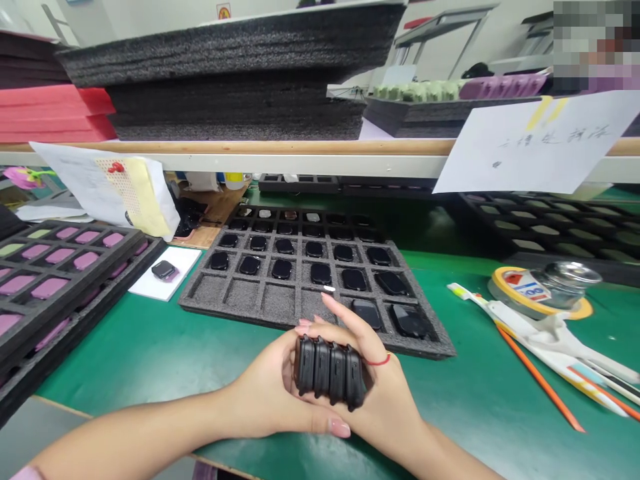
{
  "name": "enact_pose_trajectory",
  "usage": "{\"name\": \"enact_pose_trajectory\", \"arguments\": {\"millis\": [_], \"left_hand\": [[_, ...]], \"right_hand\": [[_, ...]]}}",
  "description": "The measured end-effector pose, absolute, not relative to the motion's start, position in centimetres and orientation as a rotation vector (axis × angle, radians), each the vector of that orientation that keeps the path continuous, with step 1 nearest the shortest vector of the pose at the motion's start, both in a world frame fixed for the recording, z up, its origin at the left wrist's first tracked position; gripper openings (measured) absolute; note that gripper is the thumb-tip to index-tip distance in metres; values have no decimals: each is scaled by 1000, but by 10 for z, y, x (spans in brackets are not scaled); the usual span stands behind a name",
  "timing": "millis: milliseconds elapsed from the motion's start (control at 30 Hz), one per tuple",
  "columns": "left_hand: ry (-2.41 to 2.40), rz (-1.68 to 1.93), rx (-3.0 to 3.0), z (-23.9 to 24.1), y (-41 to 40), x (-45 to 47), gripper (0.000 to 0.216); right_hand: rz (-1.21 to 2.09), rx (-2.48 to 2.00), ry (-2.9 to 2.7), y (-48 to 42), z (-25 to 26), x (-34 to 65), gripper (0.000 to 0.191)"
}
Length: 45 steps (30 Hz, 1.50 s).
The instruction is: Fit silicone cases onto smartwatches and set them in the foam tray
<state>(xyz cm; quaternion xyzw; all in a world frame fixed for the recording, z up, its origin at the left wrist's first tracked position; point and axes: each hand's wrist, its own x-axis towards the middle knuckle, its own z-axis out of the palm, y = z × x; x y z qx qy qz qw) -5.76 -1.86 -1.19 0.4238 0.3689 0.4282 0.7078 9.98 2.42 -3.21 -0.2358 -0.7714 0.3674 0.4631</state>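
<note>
Both my hands hold a row of several black watch bodies (pixel 327 370) pressed side by side above the green mat. My left hand (pixel 265 393) cups them from the left, its thumb lying under the row. My right hand (pixel 387 393) closes on them from the right, fingers stretched along the far side. A thin red string shows on it. Just beyond lies a dark foam tray (pixel 240 293) of square pockets. Most hold black watch bodies (pixel 320 272), and the near-left pockets hold nothing.
A foam tray of pink pieces (pixel 60 267) sits at the left. One watch body (pixel 164 270) rests on a white card. At the right are a tape roll (pixel 505 283), a glass jar (pixel 570 277), an orange pencil (pixel 540 380) and white cloth (pixel 550 333). Foam sheets (pixel 240 67) are stacked on a shelf.
</note>
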Motion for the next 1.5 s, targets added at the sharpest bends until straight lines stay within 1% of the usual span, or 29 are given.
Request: {"name": "enact_pose_trajectory", "arguments": {"millis": [100,267,400,500,600,733,800,933,1000,1067,1100,1133,1167,1233,1267,1300,1400,1500], "left_hand": [[821,935,952,-10,-18,-58,52],[767,897,981,-7,-17,-58,39],[757,882,1043,-5,-16,-59,35],[775,887,1052,-7,-16,-60,36],[811,903,1009,-11,-16,-59,43],[852,913,1002,-15,-15,-58,48],[837,940,1018,-16,-13,-58,46],[845,948,1074,-16,-12,-58,32],[930,967,1113,-15,-13,-59,35],[1009,1012,1128,-13,-16,-60,42],[1034,1035,1135,-12,-18,-61,44],[1049,1053,1150,-10,-20,-61,45],[1060,1066,1175,-9,-21,-62,45],[1092,1079,1260,-7,-23,-63,44],[1108,1080,1315,-7,-24,-63,44],[1117,1083,1371,-7,-24,-64,43],[1095,1101,1490,-9,-24,-65,41],[1044,1126,1518,-12,-24,-65,40]], "right_hand": [[886,-555,-1912,24,-33,100,83],[891,-514,-1929,23,-37,103,86],[878,-498,-1947,23,-39,104,86],[879,-501,-1961,23,-39,103,85],[884,-514,-1972,24,-38,103,84],[894,-528,-1969,24,-40,102,87],[883,-527,-1985,24,-42,100,88],[793,-526,-2080,22,-43,98,87],[721,-493,-2131,20,-39,101,89],[701,-457,-2125,19,-34,105,97],[734,-455,-2085,18,-32,108,98],[795,-469,-2024,19,-31,109,95],[881,-495,-1944,20,-30,111,86],[1075,-554,-1767,24,-32,111,63],[1176,-578,-1682,26,-33,109,55],[1277,-598,-1606,29,-36,107,51],[1531,-656,-1474,35,-40,102,53],[1640,-750,-1529,35,-39,101,59]]}}
